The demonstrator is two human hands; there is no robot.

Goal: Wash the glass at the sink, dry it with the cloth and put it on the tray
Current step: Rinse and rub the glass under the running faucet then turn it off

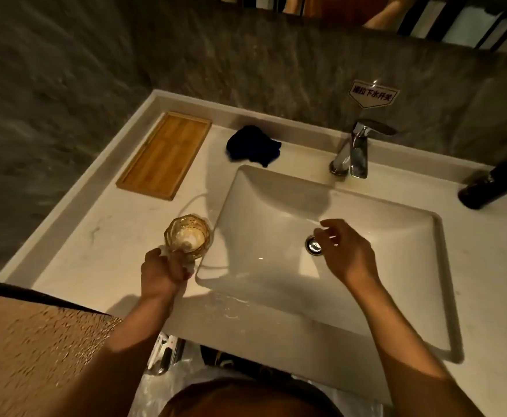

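A faceted amber glass (pixel 187 234) stands upright on the counter just left of the sink (pixel 396 224). My left hand (pixel 162 273) grips its near side. Over the basin, above the drain (pixel 313 245), my right hand (pixel 347 251) hovers with fingers loosely spread and nothing in them. A dark blue cloth (pixel 253 145) lies crumpled on the counter behind the sink's far left corner. The wooden tray (pixel 165 155) sits at the counter's far left with nothing on it.
A chrome faucet (pixel 354 152) stands behind the basin with no water running. A dark bottle (pixel 495 183) sits at the far right of the counter. A small puddle (pixel 228 302) wets the counter's near edge. A grey stone wall backs the counter.
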